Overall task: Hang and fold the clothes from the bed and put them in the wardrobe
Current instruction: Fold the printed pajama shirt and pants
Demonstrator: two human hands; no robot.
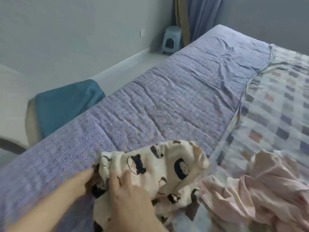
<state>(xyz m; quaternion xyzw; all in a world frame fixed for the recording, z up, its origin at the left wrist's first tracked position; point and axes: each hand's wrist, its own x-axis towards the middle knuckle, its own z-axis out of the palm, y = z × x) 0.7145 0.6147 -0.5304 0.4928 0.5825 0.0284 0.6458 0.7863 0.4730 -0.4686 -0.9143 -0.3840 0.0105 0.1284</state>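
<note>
Head-worn camera looks forward and down, close over the bed [150,106].

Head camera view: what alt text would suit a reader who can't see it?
The person's left hand and right hand touch a cream cartoon-print garment on a purple circle-patterned bed sheet. A crumpled pink garment lies to its right.

- My left forearm comes in bare from the lower left corner, stretched forward and to the right.
- My left hand [82,180] reaches into the edge of the printed cloth [150,164]. The folds hide its fingertips, so I cannot tell how it grips.
- My right hand [128,196] lies just beside it, back up and palm down on the cloth, with its fingers [115,177] pointing forward and loosely spread.
- My right wrist runs off the bottom edge.
- Both hands are blurred.
</note>
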